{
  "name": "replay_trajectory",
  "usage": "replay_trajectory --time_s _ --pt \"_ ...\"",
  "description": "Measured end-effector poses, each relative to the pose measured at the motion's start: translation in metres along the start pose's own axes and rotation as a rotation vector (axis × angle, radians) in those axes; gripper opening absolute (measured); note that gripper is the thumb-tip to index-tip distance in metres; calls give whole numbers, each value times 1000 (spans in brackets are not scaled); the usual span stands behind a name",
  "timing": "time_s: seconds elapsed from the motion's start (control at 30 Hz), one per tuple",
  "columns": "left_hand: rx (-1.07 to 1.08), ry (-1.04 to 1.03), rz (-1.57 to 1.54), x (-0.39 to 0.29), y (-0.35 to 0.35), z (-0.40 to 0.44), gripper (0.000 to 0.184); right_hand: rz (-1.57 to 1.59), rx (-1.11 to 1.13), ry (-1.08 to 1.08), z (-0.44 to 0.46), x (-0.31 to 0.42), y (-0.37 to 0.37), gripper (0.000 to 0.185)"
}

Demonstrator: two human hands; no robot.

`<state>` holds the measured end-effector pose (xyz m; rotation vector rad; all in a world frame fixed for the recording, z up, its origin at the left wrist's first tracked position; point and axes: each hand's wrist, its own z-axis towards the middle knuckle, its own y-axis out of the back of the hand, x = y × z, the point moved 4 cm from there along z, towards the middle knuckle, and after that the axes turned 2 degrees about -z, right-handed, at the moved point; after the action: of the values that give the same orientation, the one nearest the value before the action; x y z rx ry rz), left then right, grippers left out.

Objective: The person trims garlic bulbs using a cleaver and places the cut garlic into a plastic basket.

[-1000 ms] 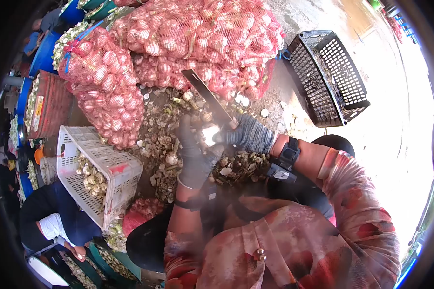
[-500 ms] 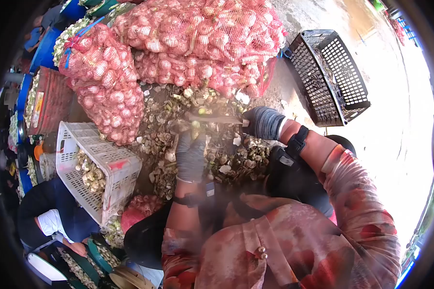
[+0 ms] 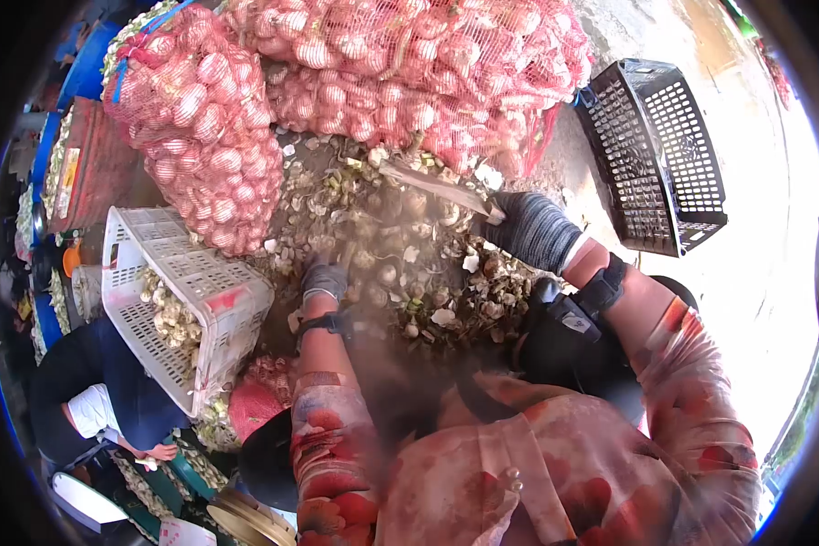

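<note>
My right hand (image 3: 530, 229), in a dark striped knit glove, is wrapped round the handle of a knife (image 3: 435, 188). Its long, flat blade points left over the heap of garlic and trimmings (image 3: 464, 296) on the ground. Low at the heap's left side is my left hand (image 3: 324, 278), in a grey glove, close to the white crate. Its fingers are blurred and partly lost against the scraps, so I cannot see whether anything is in them. Hazy smears cover the middle of the view.
Red mesh sacks of garlic bulbs (image 3: 428, 45) lie ahead, another mesh sack (image 3: 205, 136) at left. A tipped white crate (image 3: 237, 314) holds several bulbs. At right stands a black plastic crate (image 3: 642, 159). Another person (image 3: 91, 387) sits at lower left.
My left hand has moved away from the blade, left to the heap's edge; it was near the blade with something pale green by its fingers. The knife now angles more, and the view has shifted.
</note>
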<state>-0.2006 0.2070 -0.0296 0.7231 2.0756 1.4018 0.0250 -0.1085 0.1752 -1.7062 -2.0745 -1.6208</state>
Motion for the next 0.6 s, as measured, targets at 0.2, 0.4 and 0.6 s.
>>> replay_trajectory --time_s 0.2,0.4,0.6 --pt "122 321 -809 21 -96 -27 41 -156 163 75 9 1 -31 27" --pt "53 -340 -754 -123 42 -60 33 -143 32 303 10 17 -55 33" --pt "-97 -240 -904 -130 120 -84 32 -678 415 322 21 -78 -75 32"
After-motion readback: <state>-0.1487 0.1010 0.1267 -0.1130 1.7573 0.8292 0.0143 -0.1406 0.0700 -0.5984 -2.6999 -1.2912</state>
